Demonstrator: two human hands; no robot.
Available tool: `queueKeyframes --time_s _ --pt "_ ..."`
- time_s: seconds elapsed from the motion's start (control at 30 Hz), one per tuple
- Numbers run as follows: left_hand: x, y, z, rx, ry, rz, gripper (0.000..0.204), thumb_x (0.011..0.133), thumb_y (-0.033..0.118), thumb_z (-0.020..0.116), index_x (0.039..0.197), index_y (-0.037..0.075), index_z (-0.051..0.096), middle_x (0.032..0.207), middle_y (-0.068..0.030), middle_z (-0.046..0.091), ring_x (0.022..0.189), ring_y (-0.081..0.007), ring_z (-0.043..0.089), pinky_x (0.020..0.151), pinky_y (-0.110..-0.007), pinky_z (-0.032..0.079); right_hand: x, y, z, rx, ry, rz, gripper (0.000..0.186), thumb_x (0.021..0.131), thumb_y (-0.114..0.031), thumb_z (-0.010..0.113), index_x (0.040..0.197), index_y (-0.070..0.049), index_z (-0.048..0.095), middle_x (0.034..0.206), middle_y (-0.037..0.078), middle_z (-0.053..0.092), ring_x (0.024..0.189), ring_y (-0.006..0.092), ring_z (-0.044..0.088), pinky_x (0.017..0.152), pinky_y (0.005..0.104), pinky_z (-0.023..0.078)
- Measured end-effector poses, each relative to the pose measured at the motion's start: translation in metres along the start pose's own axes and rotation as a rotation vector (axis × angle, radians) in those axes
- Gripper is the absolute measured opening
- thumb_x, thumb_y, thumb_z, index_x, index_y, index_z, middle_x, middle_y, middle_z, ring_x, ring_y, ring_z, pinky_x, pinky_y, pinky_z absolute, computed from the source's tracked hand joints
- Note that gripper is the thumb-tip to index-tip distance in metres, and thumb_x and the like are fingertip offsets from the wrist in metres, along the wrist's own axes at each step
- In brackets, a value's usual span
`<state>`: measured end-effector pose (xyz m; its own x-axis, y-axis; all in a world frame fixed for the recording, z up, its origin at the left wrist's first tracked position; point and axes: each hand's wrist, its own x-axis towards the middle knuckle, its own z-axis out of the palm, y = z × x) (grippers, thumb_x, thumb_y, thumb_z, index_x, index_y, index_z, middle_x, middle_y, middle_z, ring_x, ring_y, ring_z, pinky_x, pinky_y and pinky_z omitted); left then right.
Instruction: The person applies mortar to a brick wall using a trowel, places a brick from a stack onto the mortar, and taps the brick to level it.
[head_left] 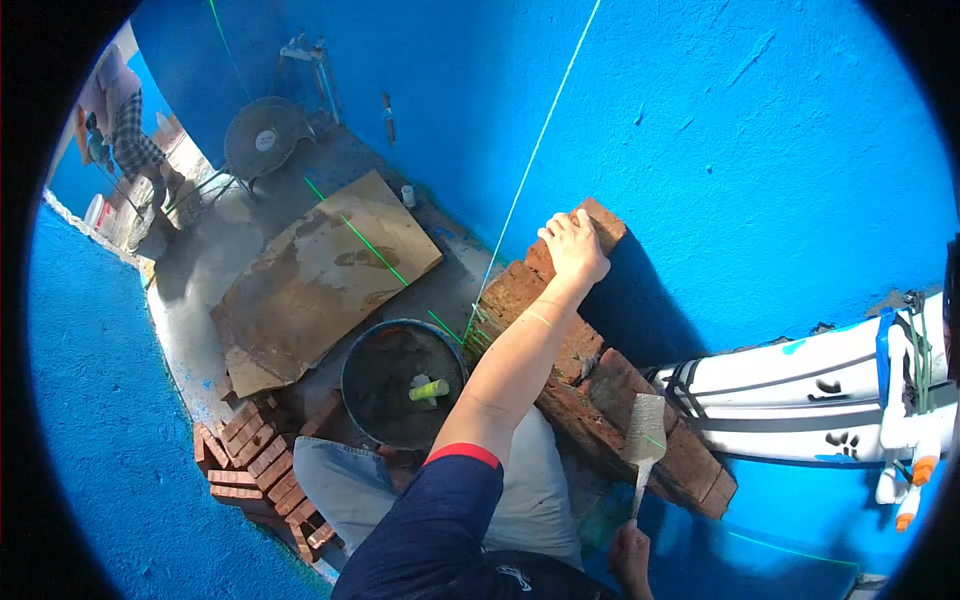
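Observation:
My left hand reaches forward and grips a red brick at the far end of a low brick wall. The fingers lie over the brick's top, and part of it is hidden under them. My right hand is closed round the handle of a trowel, whose flat, mortar-smeared blade is raised over the near end of the wall. Beside my legs stands a round black tub of grey mortar. A yellow-green handled tool rests in the mortar.
A pale string slants down to the wall. Stacked bricks lie at left, near a stained board. A round fan stands farther back, and another person is at far left. White pipes with orange ends are at right.

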<state>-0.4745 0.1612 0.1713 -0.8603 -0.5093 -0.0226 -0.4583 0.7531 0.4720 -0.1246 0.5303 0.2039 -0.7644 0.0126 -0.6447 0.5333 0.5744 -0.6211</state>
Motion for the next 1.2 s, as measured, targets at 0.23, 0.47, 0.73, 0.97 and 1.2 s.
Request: queueKeyframes --time_s 0.23,0.47,0.73,0.97,1.2 --pt "-0.004 0.002 -0.001 -0.051 0.062 0.01 0.073 0.074 0.024 0.069 0.135 0.002 0.038 0.127 -0.0307 0.044 0.118 -0.0444 0.043 0.101 -0.055 0.026 0.012 0.036 0.001 -0.263 0.063 -0.285 0.042 0.103 -0.021 0.04 0.064 -0.004 0.043 0.055 0.007 0.046 0.051 0.0178 0.047 0.048 0.034 0.036" --pt "-0.024 0.003 -0.067 -0.283 -0.07 -0.018 0.101 0.055 0.037 0.087 0.143 0.022 0.04 0.127 -0.0213 0.051 0.119 -0.038 0.049 0.098 -0.051 0.04 0.005 0.004 0.004 0.048 -0.022 -0.061 0.056 0.102 -0.045 0.041 0.064 -0.006 0.054 0.063 0.001 0.053 0.057 0.0114 0.045 0.054 0.029 0.036" --pt "-0.068 -0.047 -0.096 -1.933 -0.697 -0.018 0.058 0.09 0.035 0.066 0.135 0.004 0.048 0.127 -0.015 0.059 0.111 -0.0291 0.062 0.093 -0.045 0.052 0.024 0.007 0.006 -0.056 -0.018 -0.357 0.045 0.104 -0.033 0.042 0.068 -0.006 0.048 0.062 0.002 0.052 0.056 0.0134 0.05 0.053 0.0294 0.039" --pt "-0.085 -0.042 -0.079 -2.406 -0.68 0.053 0.06 0.087 0.021 0.068 0.137 -0.001 0.043 0.125 -0.0179 0.06 0.11 -0.032 0.063 0.096 -0.046 0.051 0.019 0.026 0.017 0.124 -0.056 -0.288 0.044 0.102 -0.034 0.047 0.068 -0.006 0.05 0.063 -0.001 0.047 0.06 0.0097 0.044 0.057 0.0291 0.036" --pt "-0.09 -0.024 -0.107 -2.159 -0.695 0.093 0.072 0.085 0.052 0.062 0.133 0.001 0.047 0.111 -0.0199 0.063 0.092 -0.0336 0.067 0.077 -0.047 0.058 0.016 0.02 0.023 0.317 -0.06 -0.075 0.044 0.101 -0.037 0.051 0.067 -0.009 0.052 0.06 -0.003 0.046 0.055 0.0109 0.043 0.053 0.0296 0.035"
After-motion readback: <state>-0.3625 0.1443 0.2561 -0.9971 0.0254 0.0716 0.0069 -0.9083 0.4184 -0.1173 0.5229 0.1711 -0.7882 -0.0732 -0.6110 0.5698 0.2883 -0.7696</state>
